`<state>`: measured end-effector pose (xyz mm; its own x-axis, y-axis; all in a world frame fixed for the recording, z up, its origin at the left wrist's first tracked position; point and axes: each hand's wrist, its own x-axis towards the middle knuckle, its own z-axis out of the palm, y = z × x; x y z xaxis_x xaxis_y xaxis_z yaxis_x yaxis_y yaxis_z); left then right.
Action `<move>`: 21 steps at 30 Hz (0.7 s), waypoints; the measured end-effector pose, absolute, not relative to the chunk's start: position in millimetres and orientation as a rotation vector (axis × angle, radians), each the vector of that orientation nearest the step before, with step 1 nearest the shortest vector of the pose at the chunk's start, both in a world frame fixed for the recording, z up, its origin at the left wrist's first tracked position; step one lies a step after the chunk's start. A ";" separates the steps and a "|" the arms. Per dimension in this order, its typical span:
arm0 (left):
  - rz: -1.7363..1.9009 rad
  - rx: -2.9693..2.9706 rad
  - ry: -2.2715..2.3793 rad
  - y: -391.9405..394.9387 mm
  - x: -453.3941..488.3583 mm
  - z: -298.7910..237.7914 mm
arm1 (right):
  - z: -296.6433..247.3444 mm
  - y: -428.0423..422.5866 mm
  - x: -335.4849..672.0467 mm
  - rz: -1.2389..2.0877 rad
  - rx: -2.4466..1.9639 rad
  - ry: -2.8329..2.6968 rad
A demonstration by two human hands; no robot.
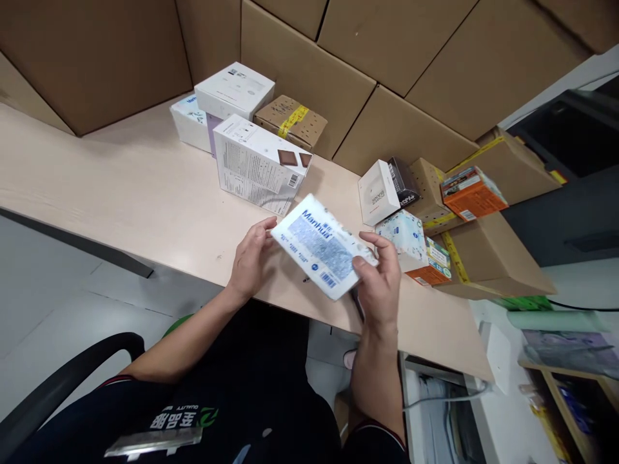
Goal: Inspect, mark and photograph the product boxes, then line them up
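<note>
A white and blue soft pack of tissues marked "Manhua" (316, 241) is held up over the front of the table, tilted, its printed face toward me. My right hand (380, 283) grips its right end, thumb on the face and fingers round the far edge. Beside the pack's left corner is my left hand (251, 258), fingers loosely curved and apart; whether a fingertip touches the pack I cannot tell. Behind the pack stands a white printed box (258, 164) with brown squares on it. A dark object partly hidden under the pack lies near the table's edge.
Back left on the table (159, 187) are a white box (235, 90), another Manhua pack (188, 122) and a taped brown carton (290, 119). To the right stand a power bank box (380, 193), a patterned tissue pack (403, 235) and an orange box (471, 193). Large cartons (309, 64) line the back.
</note>
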<state>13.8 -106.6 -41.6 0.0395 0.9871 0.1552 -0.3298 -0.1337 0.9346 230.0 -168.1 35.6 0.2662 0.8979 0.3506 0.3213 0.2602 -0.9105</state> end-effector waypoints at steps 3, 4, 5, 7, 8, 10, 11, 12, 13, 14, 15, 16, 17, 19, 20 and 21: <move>1.509 1.147 0.802 -107.2 14.1 -42.9 | 22.6 -161.0 215.6 0.308 -1.224 -1.518; 1.552 1.161 0.796 -107.9 14.1 -43.6 | 19.6 -157.4 212.2 0.238 -1.205 -1.600; 1.591 1.164 0.802 -108.7 14.0 -44.5 | 17.2 -153.9 209.4 0.195 -1.195 -1.682; 1.643 1.135 0.833 -110.2 13.6 -46.7 | 14.5 -148.9 205.8 0.159 -1.215 -1.826; 1.656 1.116 0.857 -110.8 13.4 -47.4 | 13.9 -147.6 205.0 0.151 -1.242 -1.881; 1.678 1.091 0.889 -112.0 13.1 -47.2 | 13.6 -147.1 205.5 0.128 -1.306 -1.952; 1.691 1.091 0.897 -112.6 13.2 -46.0 | 13.5 -147.6 206.6 0.119 -1.327 -1.973; 1.703 1.101 0.907 -113.2 13.5 -44.1 | 13.3 -148.4 208.1 0.121 -1.336 -1.987; 1.709 1.120 0.917 -113.8 13.8 -41.7 | 12.9 -149.3 210.0 0.141 -1.339 -1.995; 1.708 1.142 0.925 -114.4 14.2 -39.2 | 12.0 -150.3 211.9 0.179 -1.339 -1.997; 1.704 1.161 0.932 -114.9 14.6 -36.9 | 10.8 -151.3 213.9 0.228 -1.337 -1.993; 1.696 1.175 0.936 -115.2 15.0 -34.9 | 9.2 -152.2 215.8 0.282 -1.337 -1.978; 1.689 1.182 0.940 -115.5 15.3 -33.6 | 7.4 -152.9 217.4 0.335 -1.340 -1.953; 1.683 1.183 0.952 -115.6 15.7 -32.8 | 3.9 -153.6 219.6 0.417 -1.357 -1.857; 1.683 1.181 0.960 -115.5 15.7 -33.0 | 2.5 -153.6 220.2 0.442 -1.380 -1.789; 1.684 1.177 0.967 -115.4 15.7 -33.5 | 1.6 -153.3 220.6 0.456 -1.419 -1.714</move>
<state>15.7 -115.4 -33.5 -0.2026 0.9302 0.3062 -0.2048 -0.3461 0.9156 220.6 -153.3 1.6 -0.0024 0.9287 0.3707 0.6219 0.2917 -0.7267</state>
